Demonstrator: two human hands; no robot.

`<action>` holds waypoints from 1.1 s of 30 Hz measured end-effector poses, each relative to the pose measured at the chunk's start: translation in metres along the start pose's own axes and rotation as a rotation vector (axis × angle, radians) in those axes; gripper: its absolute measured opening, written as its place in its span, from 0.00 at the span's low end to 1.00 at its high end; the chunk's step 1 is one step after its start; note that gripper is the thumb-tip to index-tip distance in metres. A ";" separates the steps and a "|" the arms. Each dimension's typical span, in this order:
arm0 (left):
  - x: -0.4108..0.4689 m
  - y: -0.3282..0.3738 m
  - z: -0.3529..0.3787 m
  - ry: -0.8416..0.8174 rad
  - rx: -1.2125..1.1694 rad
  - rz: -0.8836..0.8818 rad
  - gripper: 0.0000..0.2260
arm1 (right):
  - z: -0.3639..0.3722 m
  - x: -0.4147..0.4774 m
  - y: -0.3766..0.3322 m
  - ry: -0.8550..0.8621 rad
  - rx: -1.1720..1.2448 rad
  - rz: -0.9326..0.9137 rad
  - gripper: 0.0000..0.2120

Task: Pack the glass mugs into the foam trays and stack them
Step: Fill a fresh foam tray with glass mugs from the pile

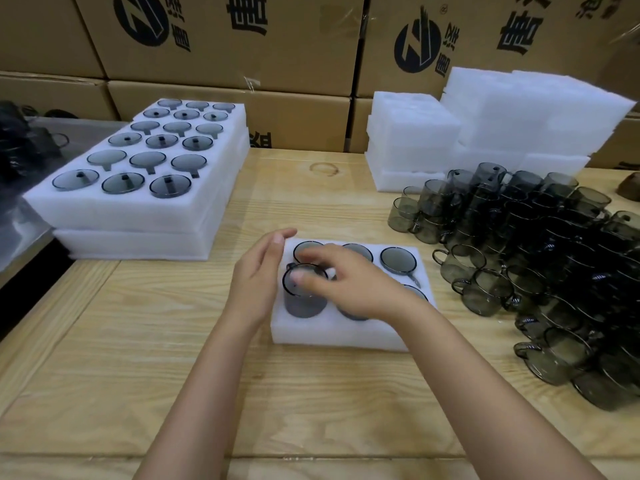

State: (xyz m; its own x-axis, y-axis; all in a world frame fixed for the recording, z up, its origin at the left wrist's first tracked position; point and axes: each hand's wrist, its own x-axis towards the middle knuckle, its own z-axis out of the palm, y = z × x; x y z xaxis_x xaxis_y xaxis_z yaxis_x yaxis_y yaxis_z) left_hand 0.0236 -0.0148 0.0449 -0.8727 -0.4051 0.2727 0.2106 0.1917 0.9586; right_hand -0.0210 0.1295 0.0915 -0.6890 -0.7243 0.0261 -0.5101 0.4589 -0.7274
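Both forearms reach in from the near edge over the bench (138, 341). The tray (343, 336) lies flat on the bench at centre, just beyond the wrists.

Left hand (258, 275): at the tray's left edge, palm facing right. Its fingers (282, 234) are straight and pressed together, holding nothing. Whether the hand touches the foam cannot be told.

Right hand (349, 285): over the tray's near row. Its fingers (317, 253) are curled and pinch the rim of the mug (304, 299), with the thumb on the rim's near side.

The mug stands upright in the tray's near-left pocket, with most of its body above the foam. The near-middle pocket is hidden by the right hand. A glass rim shows in the near-right pocket. The far row (398, 259) holds three seated mugs, rims level with the foam.

Loose mugs (536, 271) are heaped on the bench right of the tray, well apart from it.

Filled trays (138, 209) are stacked at far left; the top layer shows three columns of seated glass.

Empty foam (502, 116) is stacked at far right, behind the heap.

Cartons (277, 109) form a wall along the far side of the bench.
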 end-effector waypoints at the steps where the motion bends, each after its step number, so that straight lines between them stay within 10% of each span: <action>1: 0.003 0.007 0.003 -0.023 0.052 0.016 0.14 | -0.001 0.005 0.003 0.091 0.120 0.038 0.18; 13: 0.001 -0.009 0.026 -0.291 0.673 -0.160 0.32 | 0.037 0.026 0.023 0.009 -0.838 0.203 0.38; 22: -0.001 -0.005 0.028 -0.243 0.827 -0.164 0.33 | 0.038 0.028 0.029 0.002 -0.677 0.205 0.38; 27: -0.003 0.006 0.045 -0.213 0.890 0.065 0.30 | 0.029 0.022 0.036 0.397 0.129 0.232 0.23; 33: 0.001 -0.001 0.044 -0.399 0.999 -0.103 0.28 | 0.030 0.028 0.044 0.270 -0.476 0.326 0.22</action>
State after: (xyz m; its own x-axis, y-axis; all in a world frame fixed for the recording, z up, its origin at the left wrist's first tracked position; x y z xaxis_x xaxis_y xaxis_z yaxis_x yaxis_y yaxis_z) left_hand 0.0026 0.0240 0.0405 -0.9843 -0.1750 -0.0248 -0.1688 0.8891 0.4254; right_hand -0.0473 0.1143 0.0396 -0.9214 -0.3819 0.0723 -0.3824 0.8573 -0.3447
